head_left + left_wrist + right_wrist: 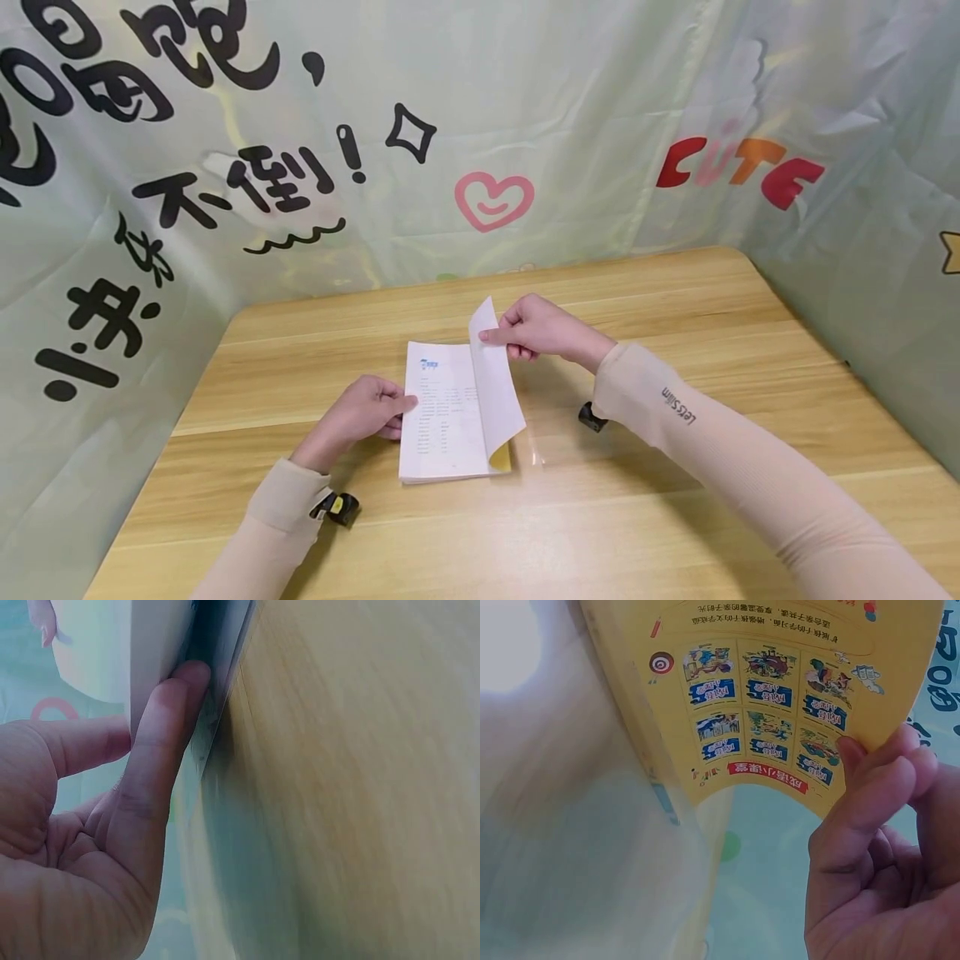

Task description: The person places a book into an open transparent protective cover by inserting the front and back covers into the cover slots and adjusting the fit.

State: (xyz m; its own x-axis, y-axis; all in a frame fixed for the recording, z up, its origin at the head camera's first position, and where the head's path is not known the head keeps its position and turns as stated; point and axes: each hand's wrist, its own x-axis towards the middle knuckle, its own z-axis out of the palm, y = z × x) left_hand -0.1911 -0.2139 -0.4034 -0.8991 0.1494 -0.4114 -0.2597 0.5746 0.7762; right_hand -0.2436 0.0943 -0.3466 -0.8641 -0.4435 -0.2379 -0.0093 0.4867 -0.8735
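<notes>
A thin book (435, 429) lies on the table with a printed white page facing up. Its right-hand cover (495, 387) stands partly raised and curls over, white on the inner side. Yellow printing with several small pictures fills the outer side of this cover (780, 705) in the right wrist view. My right hand (543, 327) pinches the cover near its upper outer edge between thumb and fingers. At the book's left edge my left hand (365, 410) grips the pages, thumb on top. In the left wrist view, fingers (154, 742) reach beneath the book's edge.
The wooden table (600, 533) runs back to a pale cloth backdrop (585, 125) with printed letters and a pink heart. Small black wrist cameras hang by the left sleeve (288, 500) and the right sleeve (637, 383).
</notes>
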